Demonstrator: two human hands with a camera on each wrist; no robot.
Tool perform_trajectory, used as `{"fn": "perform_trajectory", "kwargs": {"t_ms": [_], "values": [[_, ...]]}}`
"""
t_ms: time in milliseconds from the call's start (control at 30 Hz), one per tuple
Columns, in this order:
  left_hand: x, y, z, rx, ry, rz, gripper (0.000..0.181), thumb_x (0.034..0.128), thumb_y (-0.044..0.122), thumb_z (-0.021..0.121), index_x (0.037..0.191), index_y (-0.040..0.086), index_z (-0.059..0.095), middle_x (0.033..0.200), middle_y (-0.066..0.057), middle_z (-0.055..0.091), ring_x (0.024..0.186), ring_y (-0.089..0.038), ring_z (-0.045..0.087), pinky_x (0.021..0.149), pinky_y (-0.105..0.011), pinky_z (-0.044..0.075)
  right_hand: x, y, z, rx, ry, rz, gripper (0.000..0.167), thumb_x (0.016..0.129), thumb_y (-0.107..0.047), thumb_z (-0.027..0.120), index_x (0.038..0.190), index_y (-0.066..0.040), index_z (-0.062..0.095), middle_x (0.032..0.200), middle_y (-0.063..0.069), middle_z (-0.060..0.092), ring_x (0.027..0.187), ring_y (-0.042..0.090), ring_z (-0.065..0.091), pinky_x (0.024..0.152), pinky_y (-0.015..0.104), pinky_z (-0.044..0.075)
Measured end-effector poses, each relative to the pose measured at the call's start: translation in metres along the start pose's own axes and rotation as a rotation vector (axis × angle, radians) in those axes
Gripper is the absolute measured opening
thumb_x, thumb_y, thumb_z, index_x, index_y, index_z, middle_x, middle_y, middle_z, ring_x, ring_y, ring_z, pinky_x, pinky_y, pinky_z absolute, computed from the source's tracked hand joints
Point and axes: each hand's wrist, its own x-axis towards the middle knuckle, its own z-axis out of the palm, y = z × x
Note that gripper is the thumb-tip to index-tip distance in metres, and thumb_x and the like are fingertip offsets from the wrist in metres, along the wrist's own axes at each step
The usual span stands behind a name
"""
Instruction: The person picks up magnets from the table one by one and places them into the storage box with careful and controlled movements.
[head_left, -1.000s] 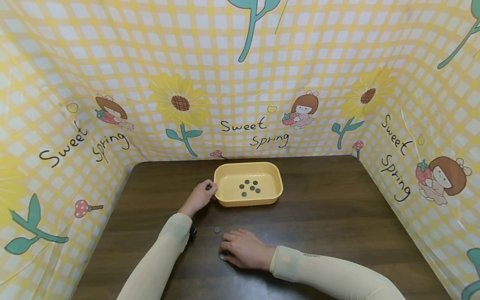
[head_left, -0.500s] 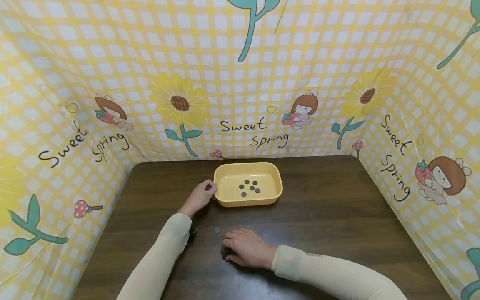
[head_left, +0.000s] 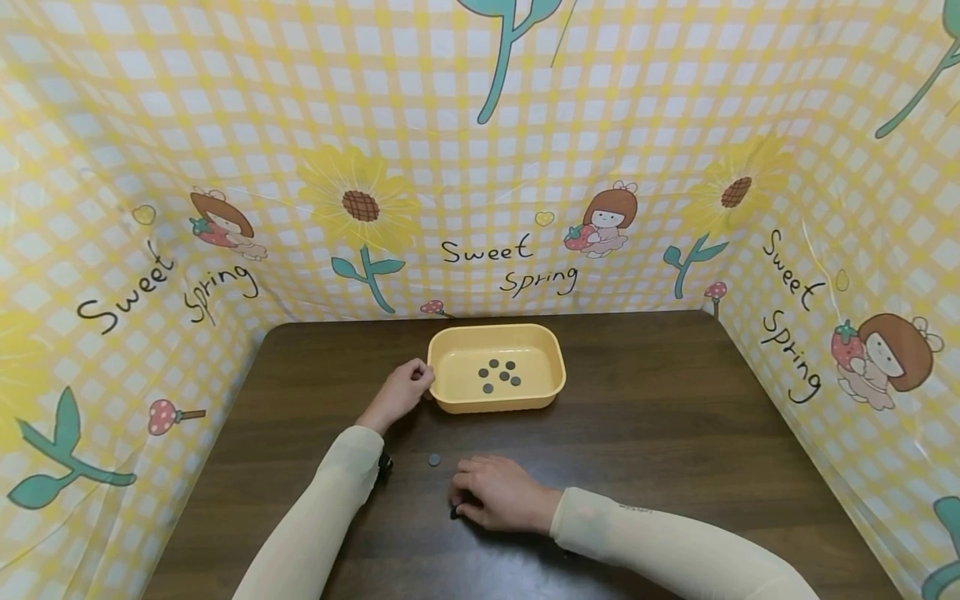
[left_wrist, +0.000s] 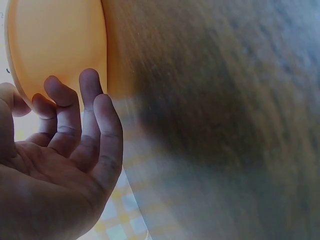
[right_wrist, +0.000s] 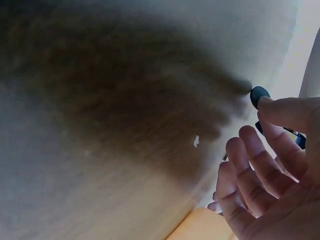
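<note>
A yellow rectangular plastic bin point(head_left: 497, 405) stands near the back of the table, with several small grey round discs point(head_left: 488, 388) lying flat on its floor. My left hand point(head_left: 401, 396) is at the bin's left end. In the left wrist view, the thumb and index finger of my left hand point(left_wrist: 65, 155) pinch the bin's rim point(left_wrist: 17, 75), the other fingers loosely bent beside its wall. My right hand point(head_left: 498, 493) is low over the table, pinching a dark disc point(right_wrist: 259, 96) between thumb and index finger. One loose grey disc point(head_left: 434, 459) lies between my two hands.
The dark brown wooden table point(head_left: 645, 417) is enclosed at the back and both sides by yellow checked cloth point(head_left: 480, 167). Table surface shows to the right of the bin and in front of it. A black band point(head_left: 386, 463) shows at my left wrist.
My right hand has shifted slightly right, with the disc now off its earlier spot and tilted up at the fingertips. My left hand, the bin and the other discs have stayed put.
</note>
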Motion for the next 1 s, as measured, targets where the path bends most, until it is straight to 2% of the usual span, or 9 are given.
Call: {"fn": "perform_trajectory", "kwargs": {"t_ms": [200,367,500,700,1000], "values": [[0.0,0.0,0.0,0.004,0.006,0.0,0.027,0.1138,0.031,0.05,0.103,0.008,0.06,0.102,-0.011,0.069,0.093,-0.026,0.068,0.08,-0.034,0.05,-0.001,0.005,0.002,0.06,-0.007,0.028,0.009,0.096,-0.028,0.081,0.095,-0.029,0.072,0.09,-0.018,0.056,0.081,-0.003,0.048,0.073,0.016,0.042],[0.0,0.0,0.001,0.011,0.013,0.006,0.027,0.1138,0.03,0.05,0.102,0.008,0.06,0.102,-0.011,0.07,0.092,-0.027,0.068,0.08,-0.035,0.05,-0.001,0.011,-0.004,0.117,0.0,0.066,0.01,0.097,-0.025,0.08,0.094,-0.028,0.071,0.092,-0.017,0.057,0.083,-0.002,0.051,0.075,0.017,0.045],[0.001,-0.001,0.001,0.019,0.015,0.01,0.026,0.1138,0.028,0.05,0.102,0.007,0.06,0.101,-0.011,0.07,0.093,-0.027,0.068,0.079,-0.034,0.049,0.001,0.017,-0.014,0.202,0.002,0.129,0.008,0.097,-0.024,0.079,0.095,-0.025,0.071,0.095,-0.014,0.059,0.087,0.001,0.054,0.079,0.02,0.048],[0.0,0.001,0.001,0.007,0.015,0.006,0.025,0.1135,0.027,0.051,0.101,0.007,0.06,0.102,-0.012,0.069,0.095,-0.03,0.067,0.08,-0.035,0.049,0.006,0.025,-0.034,0.261,0.043,0.198,0.006,0.098,-0.022,0.077,0.098,-0.024,0.071,0.1,-0.009,0.063,0.088,0.01,0.061,0.077,0.022,0.049],[-0.001,0.002,0.001,0.012,0.014,0.001,0.025,0.1127,0.028,0.052,0.101,0.008,0.06,0.101,-0.011,0.068,0.095,-0.031,0.066,0.079,-0.035,0.049,0.017,0.04,-0.059,0.334,0.13,0.206,0.009,0.099,-0.016,0.077,0.098,-0.021,0.069,0.099,-0.003,0.067,0.091,0.021,0.067,0.08,0.026,0.052]]}}
